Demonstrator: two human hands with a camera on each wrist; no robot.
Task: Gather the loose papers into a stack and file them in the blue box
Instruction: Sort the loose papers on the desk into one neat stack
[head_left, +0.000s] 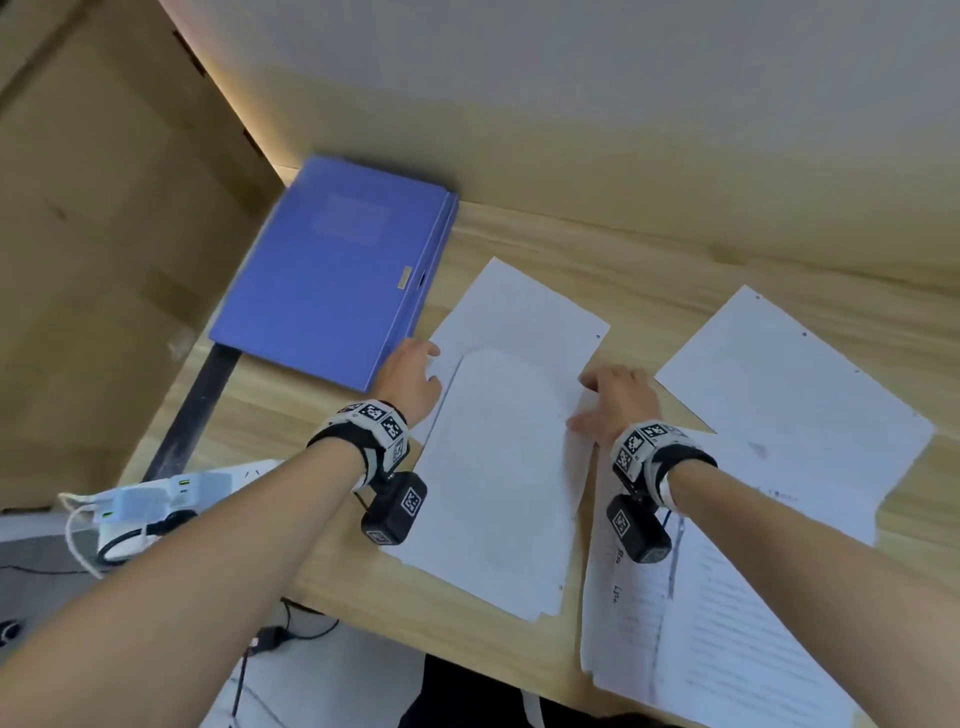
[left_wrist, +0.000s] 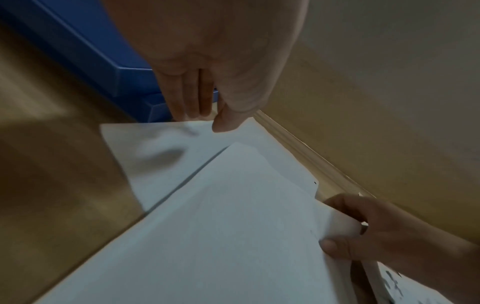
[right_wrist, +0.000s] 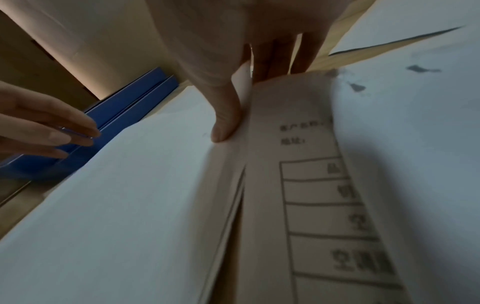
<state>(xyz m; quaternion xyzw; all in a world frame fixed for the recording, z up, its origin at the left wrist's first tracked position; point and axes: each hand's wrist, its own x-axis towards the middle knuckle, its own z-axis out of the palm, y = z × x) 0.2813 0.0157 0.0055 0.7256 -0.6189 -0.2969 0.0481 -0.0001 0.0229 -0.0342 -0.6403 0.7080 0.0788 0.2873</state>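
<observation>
1. paper, thin and white, is making up the task's load: the loose white paper sheets (head_left: 498, 467) are lying on the pale wooden desk (head_left: 597, 244), light, floppy and likely to slide over each other, so a one-sided lift would probably let them sag and fan out.
2. judging from that, the long side edges are looking like the best place to take hold, one hand per side, squaring the sheets before lifting.
3. the person's left hand (head_left: 410, 379) is resting at the left edge of the middle pile with fingers fairly straight; in the left wrist view the thumb (left_wrist: 226, 121) is touching the far sheet's edge without clearly pinching it.
4. the person's right hand (head_left: 618, 400) is grasping the right edge of the same pile, thumb on top and fingers curling under the lifted edge, as the left wrist view is showing.
5. the middle pile is sitting as two offset layers, plain side up, with small punched holes near one edge.
6. another white sheet with faint grey smudges (head_left: 795, 405) is lying apart to the right, and a printed form pile with black table lines (head_left: 727, 639) is lying near the front edge, under the right forearm.
7. the flat blue plastic file box (head_left: 332, 270) is lying closed at the desk's back left corner, just beside the middle pile, so it will need opening before filing.
</observation>
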